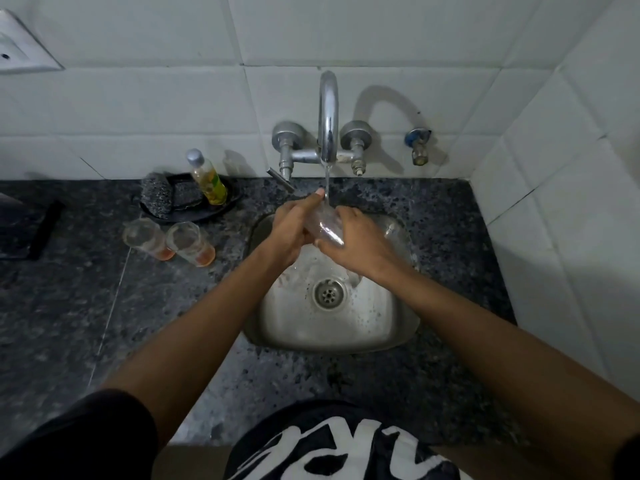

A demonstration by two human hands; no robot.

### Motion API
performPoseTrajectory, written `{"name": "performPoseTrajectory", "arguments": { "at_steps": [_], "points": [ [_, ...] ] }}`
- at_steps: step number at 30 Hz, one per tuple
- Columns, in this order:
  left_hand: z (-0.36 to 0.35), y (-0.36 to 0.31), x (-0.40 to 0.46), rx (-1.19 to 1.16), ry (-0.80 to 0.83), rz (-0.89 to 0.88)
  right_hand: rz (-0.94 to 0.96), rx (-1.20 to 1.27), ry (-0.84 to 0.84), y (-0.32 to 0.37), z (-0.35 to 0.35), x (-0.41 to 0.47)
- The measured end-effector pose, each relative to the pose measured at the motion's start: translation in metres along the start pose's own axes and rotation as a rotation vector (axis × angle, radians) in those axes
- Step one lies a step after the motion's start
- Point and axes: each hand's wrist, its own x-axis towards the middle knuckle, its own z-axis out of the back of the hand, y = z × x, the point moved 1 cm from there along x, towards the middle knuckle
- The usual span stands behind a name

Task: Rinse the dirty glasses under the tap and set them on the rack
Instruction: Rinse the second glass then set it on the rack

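A clear glass (325,225) is held tilted over the steel sink (381,323), under the running tap (328,112). My left hand (294,230) grips it from the left and my right hand (349,237) grips it from the right. A thin stream of water falls onto the glass between both hands. Two dirty glasses (147,239) (190,242) with orange dregs stand side by side on the dark granite counter (104,306), left of the sink. No rack shows in the head view.
A black tray (221,207) behind the dirty glasses holds scrub pads (157,195) and a bottle of yellow liquid (207,178). A dark object (20,230) lies at the counter's far left. White tiled walls close in behind and on the right.
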Motion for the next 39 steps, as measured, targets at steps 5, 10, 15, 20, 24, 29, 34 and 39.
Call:
{"name": "performPoseTrajectory", "arguments": {
  "at_steps": [5,10,15,20,24,29,34,39],
  "points": [
    [-0.003,-0.009,-0.011,0.192,-0.051,-0.193,-0.073,0.190,0.063,0.004,0.006,0.007],
    [-0.007,-0.015,-0.031,0.123,-0.004,-0.287,-0.124,0.441,0.060,-0.002,0.004,0.011],
    [0.004,-0.016,-0.021,0.064,-0.275,-0.298,-0.070,0.491,-0.011,-0.002,0.005,0.013],
    [0.022,-0.024,0.007,0.292,-0.484,-0.270,-0.051,0.578,-0.061,-0.001,0.005,0.017],
    [0.018,-0.040,0.025,0.366,-0.453,-0.381,-0.029,0.601,-0.043,-0.002,0.003,0.020],
    [0.022,-0.039,0.049,0.453,-0.514,-0.445,-0.032,0.603,-0.047,-0.003,0.001,0.021],
    [0.019,-0.041,0.042,0.655,-0.495,-0.543,-0.044,0.609,-0.053,-0.006,-0.001,0.024],
    [0.009,-0.040,0.034,0.880,-0.483,-0.592,-0.044,0.600,-0.078,-0.005,-0.004,0.027]
  ]
}}
